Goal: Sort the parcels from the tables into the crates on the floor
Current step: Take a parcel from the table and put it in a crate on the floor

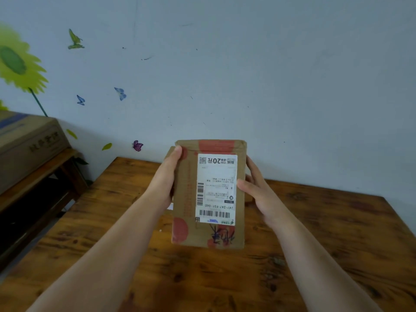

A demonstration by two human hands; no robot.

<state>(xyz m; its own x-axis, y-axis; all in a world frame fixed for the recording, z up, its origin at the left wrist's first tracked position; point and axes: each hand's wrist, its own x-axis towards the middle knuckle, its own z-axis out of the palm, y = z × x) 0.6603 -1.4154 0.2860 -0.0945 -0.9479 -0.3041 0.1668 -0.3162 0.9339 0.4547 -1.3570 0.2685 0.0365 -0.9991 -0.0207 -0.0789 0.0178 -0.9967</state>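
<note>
I can't read the blurred label (216, 190) on the parcel (186, 199) that my left hand (165, 183) and right hand (258, 192) grip by its sides, fingers hidden behind.

Soft, even light with faint shadows; wide-angle bending at the edges, where the sunflower decal (15, 61) blurs.

parcel (209, 194) | brown cardboard, red patches, white label | upright, lifted above table

Open tabletop (337, 244) flanks the parcel (209, 194); the wall (270, 86) stands just behind, a cardboard box (27, 149) well left.
</note>
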